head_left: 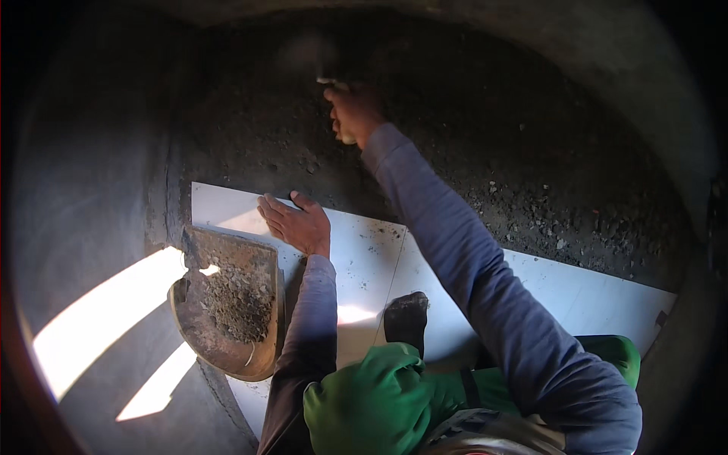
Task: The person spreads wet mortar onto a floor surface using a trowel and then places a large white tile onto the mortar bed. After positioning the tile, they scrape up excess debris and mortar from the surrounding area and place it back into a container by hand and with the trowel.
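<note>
My right hand [355,115] reaches far out over the dark mortar bed [455,163], closed round the handle of what looks like a trowel [327,81]. The tool's blade is smeared by motion above the dark surface. Fingers together and thumb out, my left hand [299,225] lies flat on a white tile [356,250] close to its far edge. Beside my left forearm, a worn, curved pan [262,362] holds grey crumbled rubble [239,303].
Grey walls rise at the left [91,205] and far right. Loose stony bits [561,227] are scattered over the bed's right part. More white tile [599,296] runs along the bed's near edge. My dark-covered foot [406,318] is on the tiles. Bright sunlight patches fall at the left.
</note>
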A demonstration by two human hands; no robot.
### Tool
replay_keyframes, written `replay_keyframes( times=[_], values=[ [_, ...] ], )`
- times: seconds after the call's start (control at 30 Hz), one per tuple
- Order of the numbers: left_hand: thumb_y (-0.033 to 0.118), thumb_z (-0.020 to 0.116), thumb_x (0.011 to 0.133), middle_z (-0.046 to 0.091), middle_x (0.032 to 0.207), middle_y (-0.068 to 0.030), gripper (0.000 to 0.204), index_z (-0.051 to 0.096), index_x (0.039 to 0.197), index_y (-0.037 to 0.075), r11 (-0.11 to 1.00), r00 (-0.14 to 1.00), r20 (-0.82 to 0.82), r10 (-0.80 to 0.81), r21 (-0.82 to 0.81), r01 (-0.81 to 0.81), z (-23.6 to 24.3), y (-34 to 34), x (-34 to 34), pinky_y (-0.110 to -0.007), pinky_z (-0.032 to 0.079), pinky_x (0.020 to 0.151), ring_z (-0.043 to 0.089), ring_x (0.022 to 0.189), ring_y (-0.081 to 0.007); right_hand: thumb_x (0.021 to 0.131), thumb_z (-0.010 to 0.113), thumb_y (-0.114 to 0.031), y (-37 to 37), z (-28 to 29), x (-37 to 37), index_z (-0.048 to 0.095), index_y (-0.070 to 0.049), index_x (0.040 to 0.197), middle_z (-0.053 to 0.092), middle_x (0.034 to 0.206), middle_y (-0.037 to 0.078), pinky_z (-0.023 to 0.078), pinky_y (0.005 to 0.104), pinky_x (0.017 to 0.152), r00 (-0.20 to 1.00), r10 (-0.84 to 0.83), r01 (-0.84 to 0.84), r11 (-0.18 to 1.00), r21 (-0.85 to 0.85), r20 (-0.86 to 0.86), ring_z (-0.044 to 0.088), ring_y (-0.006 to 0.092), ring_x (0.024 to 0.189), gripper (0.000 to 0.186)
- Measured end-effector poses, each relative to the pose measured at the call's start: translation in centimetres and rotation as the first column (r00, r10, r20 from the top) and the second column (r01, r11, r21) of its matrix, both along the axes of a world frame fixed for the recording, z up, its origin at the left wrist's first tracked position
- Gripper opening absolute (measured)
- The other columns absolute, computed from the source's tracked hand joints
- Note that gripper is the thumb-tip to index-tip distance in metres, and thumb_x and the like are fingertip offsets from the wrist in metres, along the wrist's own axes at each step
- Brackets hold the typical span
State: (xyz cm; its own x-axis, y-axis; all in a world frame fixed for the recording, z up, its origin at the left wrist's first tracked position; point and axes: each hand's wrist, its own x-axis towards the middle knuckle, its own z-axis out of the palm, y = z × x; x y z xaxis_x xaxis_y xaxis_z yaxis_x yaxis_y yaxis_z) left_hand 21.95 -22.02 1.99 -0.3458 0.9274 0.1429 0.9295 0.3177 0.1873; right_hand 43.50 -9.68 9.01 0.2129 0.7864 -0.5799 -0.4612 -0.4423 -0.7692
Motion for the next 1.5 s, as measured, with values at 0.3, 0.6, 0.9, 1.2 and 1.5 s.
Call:
replay_keyframes(
  times=[0.3, 0.6, 0.9, 1.2, 1.5],
  values=[
    [0.040, 0.049, 0.112, 0.037, 0.171, -0.0262, 0.069, 0.039, 0.162, -0.007, 0.998, 0.996, -0.081, 0.030, 0.048, -0.026, 0.1, 0.1, -1.9, -0.056, 0.030, 0.131, 0.032, 0.163, -0.0409, 0.103, 0.074, -0.027, -15.8, -0.1, 7.8, 0.067, -0.012, 0.113, 0.056, 0.069, 0.000, 0.042, 0.0331, 0.042, 0.894, -0.360, 0.389, 0.919, -0.060, 0.268, 0.054, 0.0139, 0.048, 0.019],
    [0.043, 0.049, 0.112, 0.036, 0.172, -0.0260, 0.073, 0.038, 0.163, -0.007, 0.997, 0.996, -0.076, -0.052, 0.050, 0.056, -0.7, -0.4, -2.3, -0.055, 0.032, 0.130, 0.033, 0.162, -0.0405, 0.101, 0.066, -0.018, -24.3, -1.7, 19.5, 0.068, -0.009, 0.111, 0.058, 0.072, 0.002, 0.045, 0.0349, 0.041, 0.834, -0.450, 0.512, 0.847, -0.141, 0.319, 0.056, 0.0150, 0.049, 0.013],
    [0.047, 0.045, 0.113, 0.036, 0.172, -0.0263, 0.076, 0.038, 0.163, -0.009, 0.997, 0.997, -0.048, -0.061, 0.050, 0.063, -0.8, -0.2, -2.3, -0.055, 0.031, 0.130, 0.033, 0.161, -0.0407, 0.100, 0.077, -0.027, -20.0, -0.8, 15.6, 0.070, -0.010, 0.113, 0.059, 0.066, 0.001, 0.043, 0.0341, 0.039, 0.959, -0.145, 0.177, 0.978, -0.114, 0.244, 0.054, 0.0143, 0.046, 0.022],
    [0.046, 0.046, 0.113, 0.036, 0.171, -0.0273, 0.075, 0.038, 0.163, -0.010, 0.996, 0.992, -0.117, -0.050, 0.071, 0.059, -0.6, -0.2, -3.6, -0.055, 0.031, 0.130, 0.034, 0.161, -0.0418, 0.104, 0.075, -0.035, -23.2, 6.4, 17.7, 0.070, -0.006, 0.113, 0.062, 0.074, 0.003, 0.045, 0.0345, 0.042, 0.785, -0.485, 0.503, 0.862, 0.060, 0.386, 0.056, 0.0141, 0.049, 0.031],
    [0.043, 0.048, 0.112, 0.037, 0.170, -0.0280, 0.075, 0.037, 0.163, -0.010, 0.993, 0.997, -0.044, -0.068, 0.093, 0.072, -1.3, 0.9, -0.5, -0.055, 0.031, 0.130, 0.033, 0.161, -0.0416, 0.108, 0.069, -0.036, -20.1, -2.8, 22.3, 0.063, 0.000, 0.120, 0.073, 0.085, 0.018, 0.057, 0.0446, 0.066, 0.438, -0.085, 0.054, 0.996, 0.068, 0.895, 0.073, 0.0310, 0.072, 0.038]
  ],
)
